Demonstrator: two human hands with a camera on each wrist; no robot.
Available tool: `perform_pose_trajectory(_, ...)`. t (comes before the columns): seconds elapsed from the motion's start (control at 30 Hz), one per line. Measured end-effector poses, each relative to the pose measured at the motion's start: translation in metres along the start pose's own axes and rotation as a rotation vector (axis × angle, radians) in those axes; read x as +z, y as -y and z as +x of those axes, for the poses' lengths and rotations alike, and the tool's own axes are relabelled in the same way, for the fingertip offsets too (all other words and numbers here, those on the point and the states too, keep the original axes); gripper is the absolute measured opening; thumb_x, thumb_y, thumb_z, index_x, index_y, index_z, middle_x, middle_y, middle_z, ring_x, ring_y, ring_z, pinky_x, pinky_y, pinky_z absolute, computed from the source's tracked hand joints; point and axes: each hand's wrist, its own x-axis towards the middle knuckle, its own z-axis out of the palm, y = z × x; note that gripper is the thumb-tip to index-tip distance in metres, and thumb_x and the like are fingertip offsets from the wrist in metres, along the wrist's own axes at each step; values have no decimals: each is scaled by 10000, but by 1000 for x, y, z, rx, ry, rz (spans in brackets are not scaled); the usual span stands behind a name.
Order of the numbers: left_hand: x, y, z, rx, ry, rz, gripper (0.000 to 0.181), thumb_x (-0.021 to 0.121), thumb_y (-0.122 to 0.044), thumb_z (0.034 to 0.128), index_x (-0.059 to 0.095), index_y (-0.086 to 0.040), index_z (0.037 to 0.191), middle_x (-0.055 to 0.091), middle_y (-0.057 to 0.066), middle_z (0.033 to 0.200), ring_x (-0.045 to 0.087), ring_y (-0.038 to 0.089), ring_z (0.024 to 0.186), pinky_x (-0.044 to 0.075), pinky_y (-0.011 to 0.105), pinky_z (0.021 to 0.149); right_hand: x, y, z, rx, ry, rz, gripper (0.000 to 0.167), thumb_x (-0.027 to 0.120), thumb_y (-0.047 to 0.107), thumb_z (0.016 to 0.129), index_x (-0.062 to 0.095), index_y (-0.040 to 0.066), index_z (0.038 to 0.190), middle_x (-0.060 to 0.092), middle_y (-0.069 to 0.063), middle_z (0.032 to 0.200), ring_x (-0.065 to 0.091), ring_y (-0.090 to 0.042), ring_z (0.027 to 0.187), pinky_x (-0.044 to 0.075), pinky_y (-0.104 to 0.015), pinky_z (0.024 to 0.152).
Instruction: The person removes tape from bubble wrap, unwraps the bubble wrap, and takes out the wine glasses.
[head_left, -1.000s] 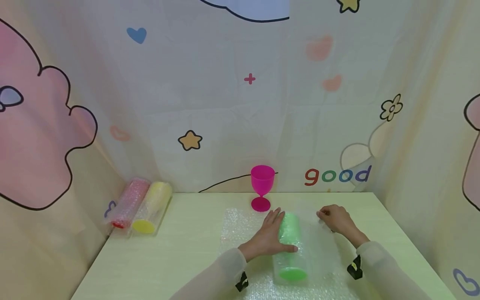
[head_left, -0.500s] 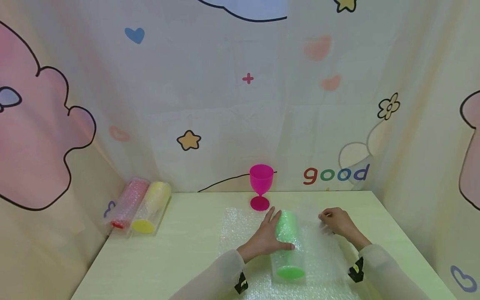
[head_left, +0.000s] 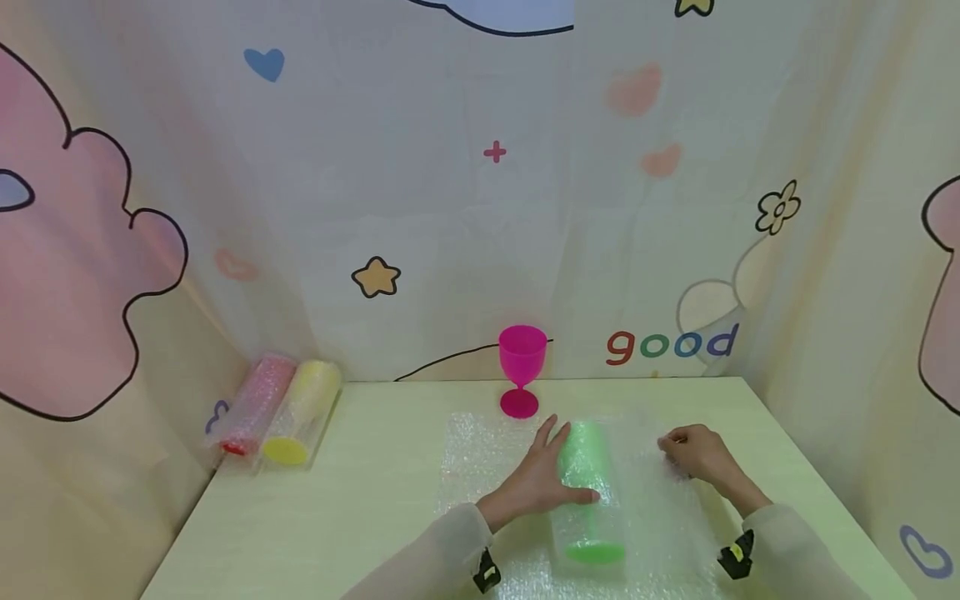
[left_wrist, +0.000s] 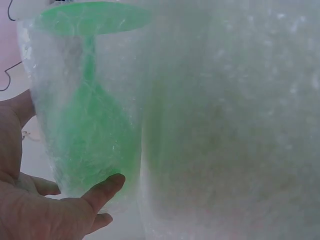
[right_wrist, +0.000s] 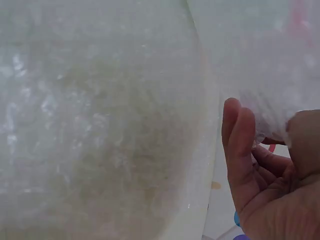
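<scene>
A green plastic goblet [head_left: 587, 458] lies on its side, with its round base towards me, inside a layer of clear bubble wrap [head_left: 660, 521]. My left hand [head_left: 534, 482] holds the wrapped goblet from the left, thumb across its top and fingers spread near its far end. In the left wrist view, the stem and bowl of the goblet [left_wrist: 90, 135] show through the film beside my left hand [left_wrist: 55, 205]. To the right, my right hand [head_left: 701, 457] pinches an edge of the sheet. The right wrist view shows gathered film between thumb and fingers of that right hand [right_wrist: 265, 180].
An upright pink goblet [head_left: 522, 358] stands just beyond the sheet. At the table's far left lie two wrapped bundles, one red [head_left: 258, 404] and one yellow [head_left: 302, 412]. A printed curtain [head_left: 450, 208] hangs behind the pale table [head_left: 337, 517].
My right hand has moved right and slightly nearer with the pinched edge of the bubble wrap. The wrapped green goblet has shifted a little to the right under my left hand.
</scene>
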Motion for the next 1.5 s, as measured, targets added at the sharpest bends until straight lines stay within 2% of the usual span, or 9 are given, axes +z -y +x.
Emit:
perform_pose_trajectory(0.13, 6, 2, -1, -3, 21, 29, 1099, 786, -552, 754, 174, -176, 1586, 53, 39, 1671, 284, 291, 1494, 451, 415, 1093, 6, -6, -7, -97, -60, -133, 324, 591, 185, 952, 639, -98, 1100, 682, -164, 863, 619, -213, 676, 528, -357, 568)
perform_pose_trajectory(0.3, 7, 1, -3, 3, 25, 46, 1072, 751, -563, 784, 154, -183, 1589, 28, 41, 1676, 122, 299, 1539, 388, 470, 1141, 7, 11, -27, -328, -330, -332, 330, 680, 111, 871, 606, -73, 1134, 649, -230, 995, 648, -307, 774, 537, -460, 646)
perform_pose_trajectory(0.37, 5, -2, -5, 18, 9, 79, 1034, 722, -561, 810, 152, -190, 1590, 17, 35, 1678, 64, 302, 1546, 324, 497, 1178, 8, 21, -35, -449, -378, -375, 309, 722, 93, 839, 630, -25, 1110, 638, -186, 1017, 650, -285, 800, 559, -445, 669)
perform_pose_trajectory(0.47, 1, -10, -7, 81, -10, 226, 951, 636, -588, 861, 151, -217, 1590, -17, 26, 1679, 16, 294, 1551, 246, 516, 1211, 10, 34, -43, -610, -309, -469, 342, 791, 128, 794, 665, 40, 1100, 648, -136, 1103, 659, -286, 923, 588, -428, 742)
perform_pose_trajectory(0.53, -2, -17, -8, 163, -4, 354, 891, 565, -611, 895, 153, -236, 1590, -29, 16, 1679, 0, 280, 1553, 213, 525, 1221, 12, 38, -46, -654, -216, -535, 436, 824, 180, 768, 667, 65, 1158, 627, -140, 1234, 638, -330, 1075, 582, -463, 825)
perform_pose_trajectory(0.7, 1, -27, -7, 332, 89, 584, 812, 378, -697, 937, 127, -281, 1587, -2, -15, 1679, -6, 240, 1554, 179, 508, 1235, 19, 34, -45, -611, 9, -606, 732, 859, 348, 720, 583, 111, 1355, 410, -151, 1536, 436, -424, 1362, 488, -599, 968)
perform_pose_trajectory(0.87, 9, -23, -6, 313, 164, 645, 822, 289, -756, 921, 111, -299, 1581, 15, -48, 1675, -15, 196, 1553, 127, 466, 1253, 24, 25, -37, -501, 179, -544, 987, 871, 470, 645, 453, 132, 1472, 214, -168, 1630, 273, -465, 1450, 305, -701, 1076)
perform_pose_trajectory(1.1, 1, -14, -9, 313, 165, 585, 821, 310, -750, 920, 169, -284, 1581, 29, -51, 1674, -13, 184, 1553, 127, 450, 1255, 27, 12, -30, -415, 265, -508, 1109, 831, 585, 632, 349, 138, 1524, 182, -200, 1631, 259, -508, 1439, 374, -718, 1004)
perform_pose_trajectory(1.5, -22, 17, -24, 303, 180, 447, 857, 388, -721, 919, 131, -253, 1589, -6, -40, 1677, -19, 216, 1556, 138, 446, 1254, 28, 5, -26, -334, 311, -493, 1117, 816, 619, 607, 385, 107, 1501, 224, -249, 1604, 254, -510, 1439, 359, -705, 1029)
